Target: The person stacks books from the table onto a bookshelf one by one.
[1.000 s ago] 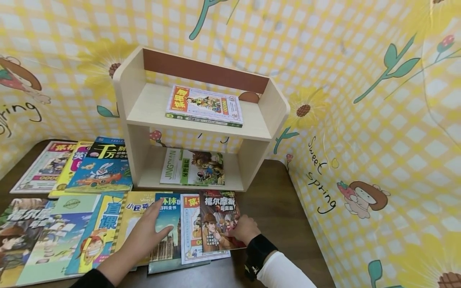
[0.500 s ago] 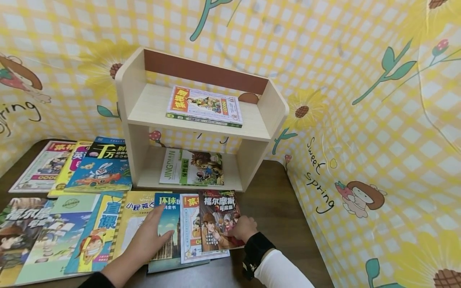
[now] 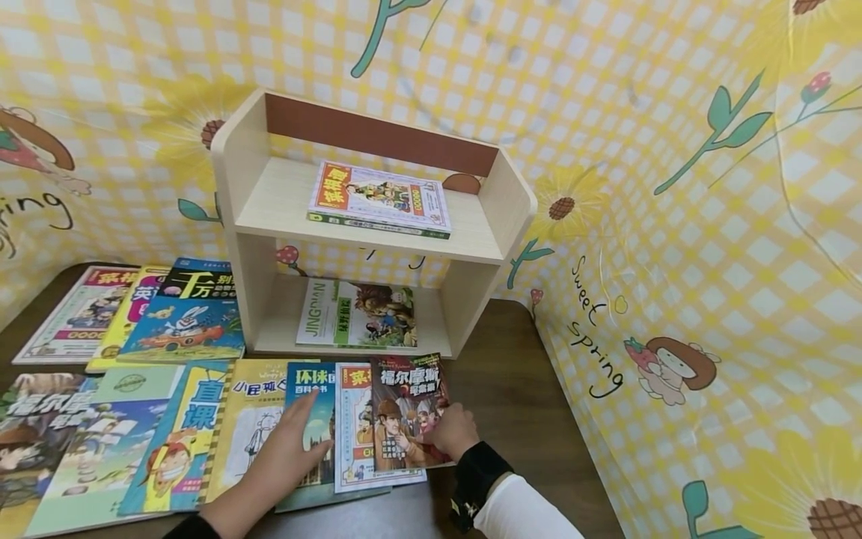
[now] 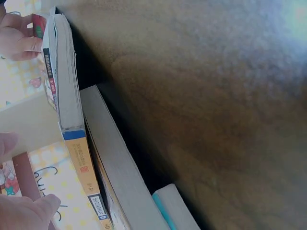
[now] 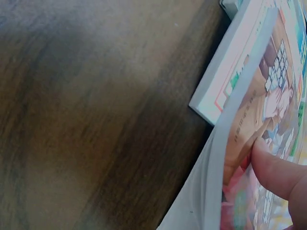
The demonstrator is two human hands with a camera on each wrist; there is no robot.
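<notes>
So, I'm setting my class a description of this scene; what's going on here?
A person's right hand holds the right edge of a brown detective book, which overlaps a white-bordered book on a dark table. Their left hand is over a blue-green book; whether it touches is unclear. Behind stands a wooden shelf, with a small stack of books lying on its upper tier and a white-and-green book on the lower.

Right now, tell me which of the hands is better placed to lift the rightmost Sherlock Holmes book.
Probably the right hand: its thumb presses on that Sherlock Holmes book. The left hand is farther off, over the blue encyclopedia.
</notes>
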